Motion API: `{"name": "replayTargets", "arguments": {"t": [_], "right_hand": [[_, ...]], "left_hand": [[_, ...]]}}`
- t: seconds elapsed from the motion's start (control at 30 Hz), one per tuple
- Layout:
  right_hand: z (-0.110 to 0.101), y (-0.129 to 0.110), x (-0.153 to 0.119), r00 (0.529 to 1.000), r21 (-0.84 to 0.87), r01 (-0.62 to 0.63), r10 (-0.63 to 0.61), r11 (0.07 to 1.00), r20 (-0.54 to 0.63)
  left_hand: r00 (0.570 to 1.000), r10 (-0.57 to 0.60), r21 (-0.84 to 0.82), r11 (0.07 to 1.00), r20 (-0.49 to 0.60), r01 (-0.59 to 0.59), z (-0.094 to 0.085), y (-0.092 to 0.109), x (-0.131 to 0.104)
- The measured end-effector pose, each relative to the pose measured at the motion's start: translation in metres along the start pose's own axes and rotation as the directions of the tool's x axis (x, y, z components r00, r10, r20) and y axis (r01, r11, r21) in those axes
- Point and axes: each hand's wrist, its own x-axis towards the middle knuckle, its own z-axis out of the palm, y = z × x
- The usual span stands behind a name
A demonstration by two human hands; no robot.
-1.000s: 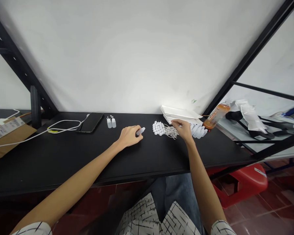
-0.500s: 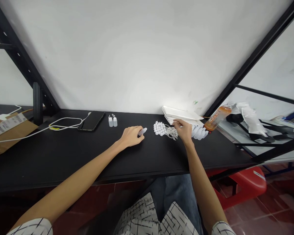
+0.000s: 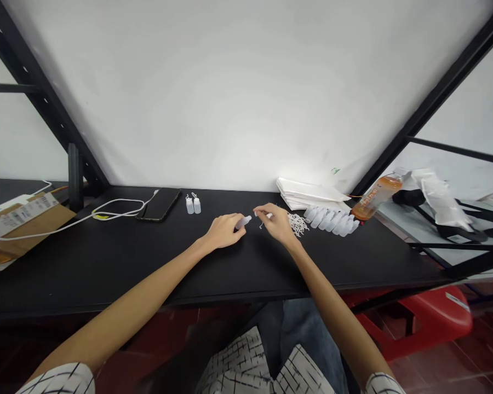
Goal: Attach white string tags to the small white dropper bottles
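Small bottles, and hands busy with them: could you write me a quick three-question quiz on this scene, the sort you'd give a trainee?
1. Which hand plainly holds a small bottle?
2. True or false: the phone lies to the left of the two standing bottles.
3. Complete: the large bottle beside the row of small bottles looks ____ in colour.

Key: 1. The left hand. 2. True. 3. Orange.

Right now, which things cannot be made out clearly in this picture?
In the head view:
The small bottle: lower part hidden by the left hand.
The right hand: whatever it may hold is too small and partly covered.
The orange bottle: lettering too small.
The cardboard package: cut off by the left edge.
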Motion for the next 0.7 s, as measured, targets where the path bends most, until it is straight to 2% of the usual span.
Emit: {"name": "replayTargets", "arguments": {"t": [0.17, 0.37, 0.53, 0.7], "right_hand": [[0.009, -0.004, -0.012, 0.995, -0.108, 0.05, -0.04, 0.993, 0.096], [0.009, -0.003, -0.016, 0.992, -0.095, 0.034, -0.022, 0.995, 0.127], [0.008, -0.008, -0.017, 0.972, -0.031, 0.027, -0.019, 0.999, 0.234], [0.007, -0.008, -0.018, 0.96, 0.003, -0.004, 0.003, 1.0, 0.279]], "left_hand": [[0.999, 0.043, 0.013, 0.999, 0.015, -0.044, 0.004, 0.0, -0.001], [0.998, 0.041, -0.019, 0.999, 0.048, -0.04, 0.002, 0.001, -0.001], [0.998, 0.02, -0.009, 1.0, 0.064, -0.019, -0.001, 0.002, -0.002], [0.998, 0.007, -0.014, 1.0, 0.056, -0.006, 0.0, 0.001, -0.002]]}}
